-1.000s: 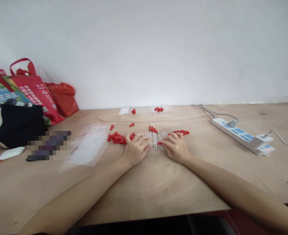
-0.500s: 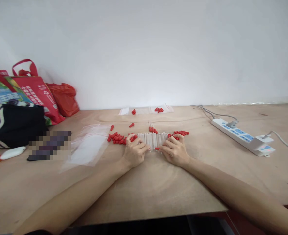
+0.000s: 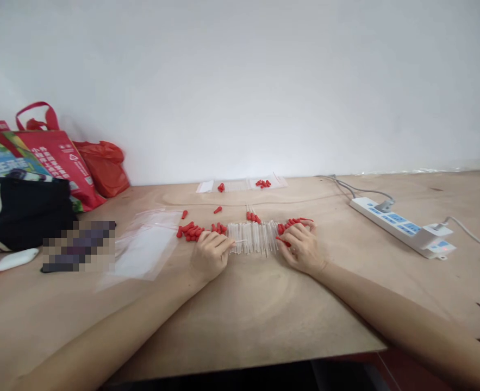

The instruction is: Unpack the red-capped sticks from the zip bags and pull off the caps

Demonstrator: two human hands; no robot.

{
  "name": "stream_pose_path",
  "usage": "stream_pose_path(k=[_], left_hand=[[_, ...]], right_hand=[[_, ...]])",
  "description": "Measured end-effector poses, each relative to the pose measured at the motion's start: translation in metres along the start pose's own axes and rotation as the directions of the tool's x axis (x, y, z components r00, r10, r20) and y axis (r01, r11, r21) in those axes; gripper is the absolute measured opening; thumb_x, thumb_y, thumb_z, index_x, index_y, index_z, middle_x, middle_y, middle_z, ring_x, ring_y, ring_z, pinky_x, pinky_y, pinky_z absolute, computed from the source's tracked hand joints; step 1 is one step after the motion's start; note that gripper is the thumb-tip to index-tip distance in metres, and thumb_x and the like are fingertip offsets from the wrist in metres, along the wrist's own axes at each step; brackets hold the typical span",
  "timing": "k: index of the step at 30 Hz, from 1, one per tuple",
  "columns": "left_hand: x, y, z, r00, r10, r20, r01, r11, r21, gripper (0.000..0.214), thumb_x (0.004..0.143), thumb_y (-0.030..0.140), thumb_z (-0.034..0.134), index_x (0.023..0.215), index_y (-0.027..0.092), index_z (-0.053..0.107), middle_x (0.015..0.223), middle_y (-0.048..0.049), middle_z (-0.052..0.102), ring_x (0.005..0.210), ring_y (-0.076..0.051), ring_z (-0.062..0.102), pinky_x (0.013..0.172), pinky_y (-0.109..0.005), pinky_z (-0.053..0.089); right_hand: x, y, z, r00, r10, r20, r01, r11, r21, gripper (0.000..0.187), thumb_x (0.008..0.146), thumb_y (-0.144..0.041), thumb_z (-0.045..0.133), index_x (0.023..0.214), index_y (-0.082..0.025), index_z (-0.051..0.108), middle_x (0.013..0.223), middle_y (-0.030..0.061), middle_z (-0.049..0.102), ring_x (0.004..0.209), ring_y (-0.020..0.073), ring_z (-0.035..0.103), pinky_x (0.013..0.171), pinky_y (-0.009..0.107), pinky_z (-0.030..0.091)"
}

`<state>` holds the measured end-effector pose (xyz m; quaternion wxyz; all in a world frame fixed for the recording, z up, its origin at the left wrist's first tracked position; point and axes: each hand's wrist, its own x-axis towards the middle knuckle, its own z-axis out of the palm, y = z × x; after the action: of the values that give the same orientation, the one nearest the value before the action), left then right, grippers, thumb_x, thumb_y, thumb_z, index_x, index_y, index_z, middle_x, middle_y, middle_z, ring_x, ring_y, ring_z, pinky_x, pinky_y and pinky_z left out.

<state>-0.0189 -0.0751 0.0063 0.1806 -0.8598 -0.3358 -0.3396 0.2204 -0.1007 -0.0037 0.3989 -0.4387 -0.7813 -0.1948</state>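
A row of clear thin tubes (image 3: 254, 238) lies side by side on the table between my hands. My left hand (image 3: 212, 251), fingers closed, pinches one clear tube (image 3: 240, 241) that points right across the row. On the other side my right hand (image 3: 303, 247) is closed with a red rubber bulb (image 3: 282, 240) at its fingertips. Beside my left hand is a pile of red bulbs (image 3: 189, 231), and more red bulbs (image 3: 292, 223) lie just behind my right fingers. Behind the row lie a few tubes with red bulbs fitted (image 3: 253, 216).
Clear plastic bags (image 3: 148, 244) lie to the left, near a blurred dark object (image 3: 79, 247) and a white case (image 3: 16, 259). Shopping bags (image 3: 64, 168) stand far left. A filled bag (image 3: 240, 184) lies by the wall; a power strip (image 3: 398, 225) is at right.
My hands have moved apart. The tube and red bulb that met between them are now separated, the tube in my left hand and the bulb at my right fingertips.
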Motion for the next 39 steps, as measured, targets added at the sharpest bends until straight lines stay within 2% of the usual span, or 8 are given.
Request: stream_pose_path(k=[4, 8, 12, 15, 23, 27, 33, 39], left_hand=[[0.001, -0.004, 0.003, 0.995, -0.077, 0.064, 0.083, 0.991, -0.103, 0.026, 0.087, 0.022, 0.034, 0.088, 0.017, 0.059, 0.074, -0.0041, 0.055, 0.067, -0.013, 0.053, 0.063, -0.024, 0.043], [0.013, 0.003, 0.011, 0.991, -0.094, 0.091, 0.106, 0.984, -0.142, 0.029, 0.083, 0.012, 0.033, 0.105, 0.014, 0.053, 0.083, -0.0063, 0.051, 0.073, -0.014, 0.052, 0.067, -0.025, 0.045], [0.030, 0.013, 0.026, 0.991, -0.085, 0.101, 0.100, 0.983, -0.153, 0.032, 0.079, 0.007, 0.036, 0.106, 0.014, 0.052, 0.087, -0.0070, 0.051, 0.077, -0.016, 0.053, 0.068, -0.026, 0.046], [0.042, 0.023, 0.036, 0.989, -0.082, 0.124, 0.102, 0.982, -0.159, 0.024, 0.080, 0.008, 0.038, 0.095, 0.014, 0.055, 0.084, -0.0057, 0.053, 0.072, -0.015, 0.054, 0.065, -0.026, 0.045], [0.053, 0.033, 0.042, 0.975, 0.054, 0.216, -0.020, 0.987, -0.159, 0.016, 0.079, 0.010, 0.042, 0.087, 0.012, 0.056, 0.079, -0.0056, 0.058, 0.075, -0.016, 0.056, 0.069, -0.027, 0.046], [0.050, 0.033, 0.039, 0.964, 0.101, 0.246, -0.046, 0.974, -0.222, 0.016, 0.080, 0.025, 0.047, 0.085, 0.012, 0.057, 0.076, -0.0060, 0.058, 0.072, -0.017, 0.056, 0.066, -0.027, 0.046], [0.046, 0.034, 0.032, 0.975, 0.155, 0.161, -0.099, 0.945, -0.311, 0.037, 0.077, 0.043, 0.051, 0.096, 0.011, 0.056, 0.086, -0.0092, 0.061, 0.083, -0.020, 0.055, 0.077, -0.033, 0.046], [0.021, 0.006, 0.009, 0.992, 0.091, 0.082, -0.073, 0.977, -0.198, 0.039, 0.074, 0.043, 0.053, 0.103, 0.016, 0.056, 0.101, -0.0090, 0.060, 0.096, -0.023, 0.050, 0.085, -0.040, 0.039]], right_hand=[[0.006, 0.018, 0.002, 0.944, 0.328, -0.028, -0.324, 0.942, 0.091, 0.024, 0.083, -0.033, 0.041, 0.087, -0.023, 0.062, 0.080, 0.0036, 0.062, 0.075, 0.0151, 0.053, 0.076, 0.033, 0.030], [0.010, 0.046, 0.003, 0.784, 0.619, 0.033, -0.616, 0.772, 0.153, 0.032, 0.080, -0.039, 0.039, 0.094, -0.022, 0.062, 0.081, 0.0048, 0.060, 0.068, 0.0146, 0.054, 0.070, 0.031, 0.036], [0.007, 0.068, -0.003, 0.624, 0.771, 0.130, -0.780, 0.605, 0.159, 0.040, 0.073, -0.043, 0.044, 0.100, -0.018, 0.060, 0.079, 0.0048, 0.061, 0.064, 0.0148, 0.053, 0.063, 0.028, 0.038], [0.007, 0.072, -0.007, 0.560, 0.815, 0.151, -0.828, 0.542, 0.145, 0.037, 0.067, -0.045, 0.050, 0.090, -0.018, 0.062, 0.074, 0.0034, 0.062, 0.062, 0.0148, 0.054, 0.060, 0.027, 0.037], [0.010, 0.063, -0.007, 0.632, 0.761, 0.146, -0.774, 0.631, 0.061, 0.026, 0.065, -0.044, 0.054, 0.071, -0.021, 0.062, 0.065, 0.0009, 0.062, 0.066, 0.0168, 0.053, 0.065, 0.029, 0.034], [0.010, 0.064, -0.004, 0.659, 0.740, 0.135, -0.747, 0.665, -0.004, 0.028, 0.066, -0.047, 0.052, 0.071, -0.022, 0.064, 0.065, 0.0011, 0.063, 0.072, 0.0189, 0.052, 0.072, 0.033, 0.032], [0.007, 0.068, 0.001, 0.708, 0.688, 0.157, -0.681, 0.725, -0.105, 0.032, 0.070, -0.050, 0.047, 0.070, -0.025, 0.066, 0.074, 0.0036, 0.064, 0.082, 0.0233, 0.050, 0.077, 0.039, 0.027], [0.007, 0.070, 0.000, 0.702, 0.706, 0.094, -0.696, 0.708, -0.119, 0.036, 0.076, -0.046, 0.039, 0.073, -0.023, 0.066, 0.082, 0.0063, 0.063, 0.085, 0.0232, 0.050, 0.076, 0.038, 0.028]])
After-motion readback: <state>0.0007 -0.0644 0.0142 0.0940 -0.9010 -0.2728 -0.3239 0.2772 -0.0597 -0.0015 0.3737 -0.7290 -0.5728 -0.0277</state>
